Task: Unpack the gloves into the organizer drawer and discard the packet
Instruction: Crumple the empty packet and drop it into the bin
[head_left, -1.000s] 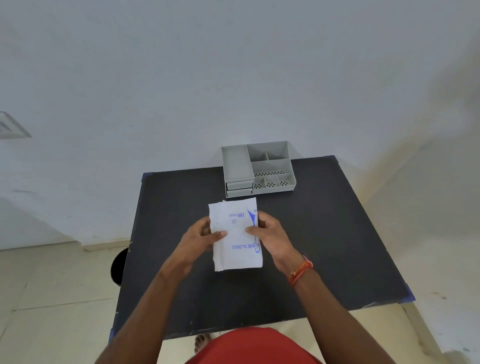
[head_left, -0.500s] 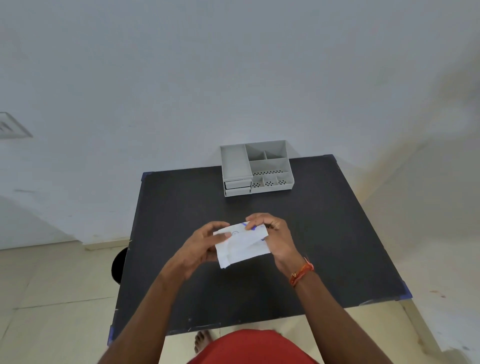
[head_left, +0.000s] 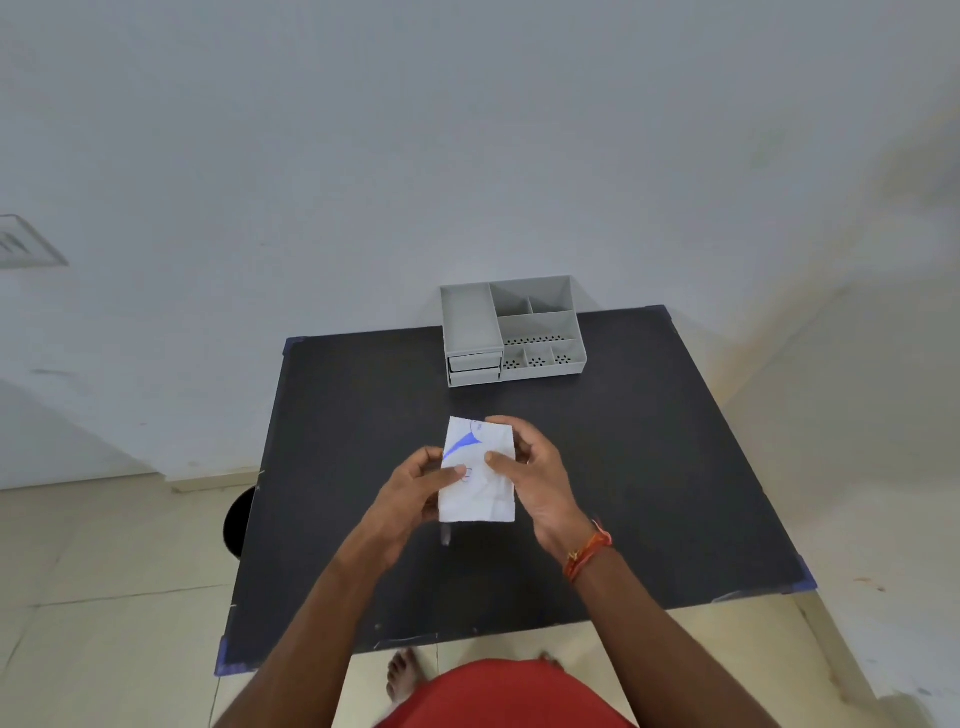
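Note:
A white glove packet (head_left: 475, 486) with blue print is held upright above the middle of the black table (head_left: 649, 467). My left hand (head_left: 410, 493) grips its left edge with thumb on the front. My right hand (head_left: 535, 478) grips its right edge and top, thumb pressed on the front. A grey organizer (head_left: 511, 332) stands at the table's far edge, with open top compartments and two small drawers (head_left: 474, 368) at its front left, both pushed in. No loose gloves are visible.
A white wall rises right behind the table. A dark round object (head_left: 240, 519) sits on the tiled floor by the table's left edge. My bare foot (head_left: 402, 675) and red clothing show below the near edge.
The packet was flat and face-up, then was folded or turned low in both hands, and now stands upright with a different side facing me. Both hands stayed on it.

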